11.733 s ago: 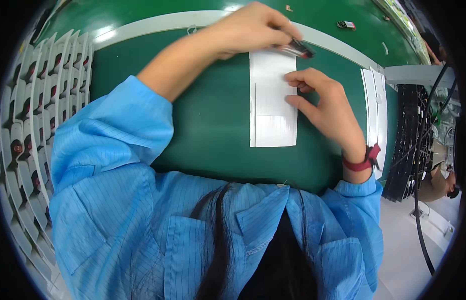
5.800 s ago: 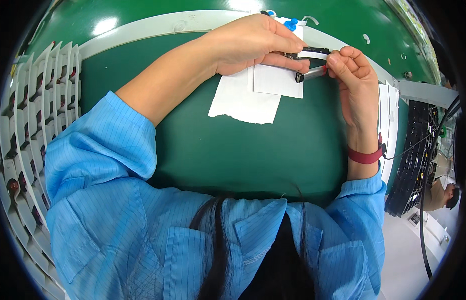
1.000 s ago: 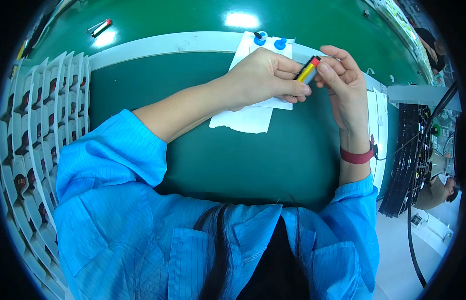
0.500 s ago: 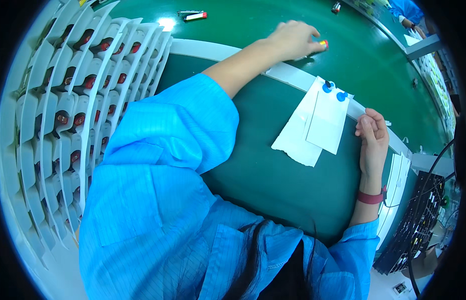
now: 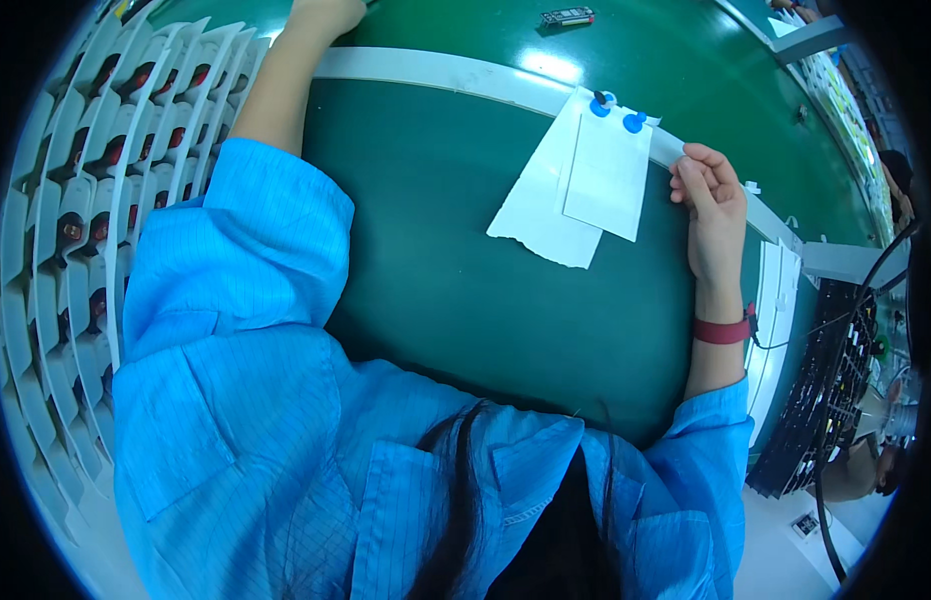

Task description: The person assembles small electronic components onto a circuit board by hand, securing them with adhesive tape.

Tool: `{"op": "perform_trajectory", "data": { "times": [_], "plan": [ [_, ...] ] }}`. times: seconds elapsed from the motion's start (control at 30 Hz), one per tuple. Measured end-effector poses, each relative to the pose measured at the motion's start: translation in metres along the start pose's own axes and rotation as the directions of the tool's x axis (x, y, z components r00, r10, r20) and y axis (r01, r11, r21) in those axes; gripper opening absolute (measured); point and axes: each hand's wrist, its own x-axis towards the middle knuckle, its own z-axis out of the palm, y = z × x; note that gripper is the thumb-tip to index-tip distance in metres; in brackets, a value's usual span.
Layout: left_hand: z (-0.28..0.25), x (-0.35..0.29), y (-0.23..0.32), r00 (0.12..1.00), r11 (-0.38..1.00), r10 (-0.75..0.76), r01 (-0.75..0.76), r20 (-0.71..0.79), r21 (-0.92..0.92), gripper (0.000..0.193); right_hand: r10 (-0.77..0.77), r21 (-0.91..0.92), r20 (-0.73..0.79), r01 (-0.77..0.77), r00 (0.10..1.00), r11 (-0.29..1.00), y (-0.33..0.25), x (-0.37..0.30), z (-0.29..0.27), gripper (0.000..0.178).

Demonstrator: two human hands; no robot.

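My left hand (image 5: 331, 14) reaches out over the green work surface at the top left. The picture's top edge cuts off its fingers, and a small dark thing shows beside it. My right hand (image 5: 719, 205) rests at the right by the pale rail, fingers curled in and thumb close against them, with nothing seen in them. A red band (image 5: 724, 331) with a thin cord circles the right wrist. A small dark and silver device with a red end (image 5: 568, 17) lies alone on the green surface beyond the rail.
White paper sheets (image 5: 606, 185) lie across the pale rail (image 5: 436, 70), with blue push pins (image 5: 635, 122) at their top. White racks (image 5: 86, 230) of dark and red parts stand at the left. A black cable (image 5: 831, 430) hangs at the right, near a dark rack (image 5: 811, 400).
My left hand has moved left and farther off, away from the device with the red end, which stays on the green surface. The view has shifted; my right hand keeps its curled pose.
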Motion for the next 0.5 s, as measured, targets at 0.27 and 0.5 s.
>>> {"op": "perform_trajectory", "data": {
  "times": [0.27,0.5],
  "plan": [
    [-0.001,-0.117,0.154,0.662,0.525,0.749,-0.626,-0.036,-0.577,0.024,0.000,0.287,0.006,-0.002,1.000,0.958,-0.017,-0.012,0.017,0.026],
    [0.034,-0.102,0.162,0.646,0.250,0.695,0.195,0.316,-0.948,0.020,-0.036,-0.094,0.001,0.036,0.999,0.995,-0.001,-0.007,0.005,0.023]
  ]
}}
